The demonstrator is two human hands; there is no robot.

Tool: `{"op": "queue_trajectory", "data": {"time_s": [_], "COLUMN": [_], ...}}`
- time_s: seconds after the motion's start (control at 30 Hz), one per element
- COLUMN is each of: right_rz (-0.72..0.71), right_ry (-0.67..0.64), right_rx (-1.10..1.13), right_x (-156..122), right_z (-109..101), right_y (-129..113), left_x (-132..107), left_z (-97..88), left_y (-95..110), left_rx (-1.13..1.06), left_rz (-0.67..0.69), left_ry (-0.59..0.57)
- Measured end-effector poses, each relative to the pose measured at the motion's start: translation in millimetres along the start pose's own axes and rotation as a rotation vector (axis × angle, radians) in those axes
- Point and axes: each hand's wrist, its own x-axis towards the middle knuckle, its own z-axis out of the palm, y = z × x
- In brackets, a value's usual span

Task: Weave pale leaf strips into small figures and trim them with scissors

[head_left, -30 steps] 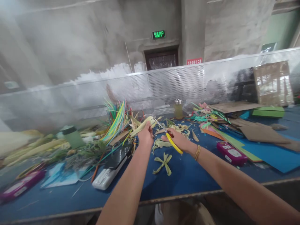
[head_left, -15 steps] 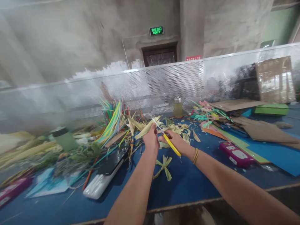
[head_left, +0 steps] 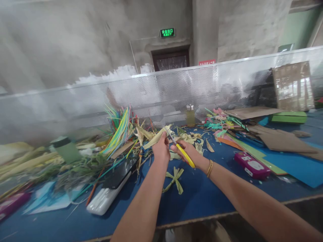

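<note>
My left hand [head_left: 161, 148] pinches a pale strip of corn husk [head_left: 154, 139] above the middle of the table. Yellow-handled scissors [head_left: 185, 155] are gripped in my right hand [head_left: 189, 151], and their blades reach up to the husk's upper end. Whether the blades are apart is too small to tell. Beneath my hands a tied husk piece [head_left: 174, 179], shaped like a small flower with a stem, lies on the blue tabletop [head_left: 199, 201]. Loose husk scraps [head_left: 193, 137] are heaped just beyond my fingers.
To the left lie a dark phone [head_left: 120, 173] on a white packet [head_left: 102, 201], bundled coloured pipe cleaners [head_left: 121, 129] and a green container [head_left: 66, 150]. At the right are a magenta box [head_left: 252, 165], coloured paper and cardboard [head_left: 285, 139]. A perforated metal panel [head_left: 174, 90] stands behind.
The view has shifted slightly, so things appear a little further left. Both hands keep their hold on the husk and the scissors, in nearly the same place.
</note>
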Motion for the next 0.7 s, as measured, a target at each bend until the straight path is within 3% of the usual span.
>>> {"op": "queue_trajectory", "data": {"time_s": [0.7], "right_rz": [-0.086], "right_ry": [0.093], "right_rx": [-0.200], "right_x": [-2.9], "right_z": [-8.9], "right_y": [-2.0], "left_x": [0.4], "left_z": [-1.8], "left_y": [10.5], "left_rx": [0.011], "left_rz": [-0.079], "left_ry": [-0.112]}}
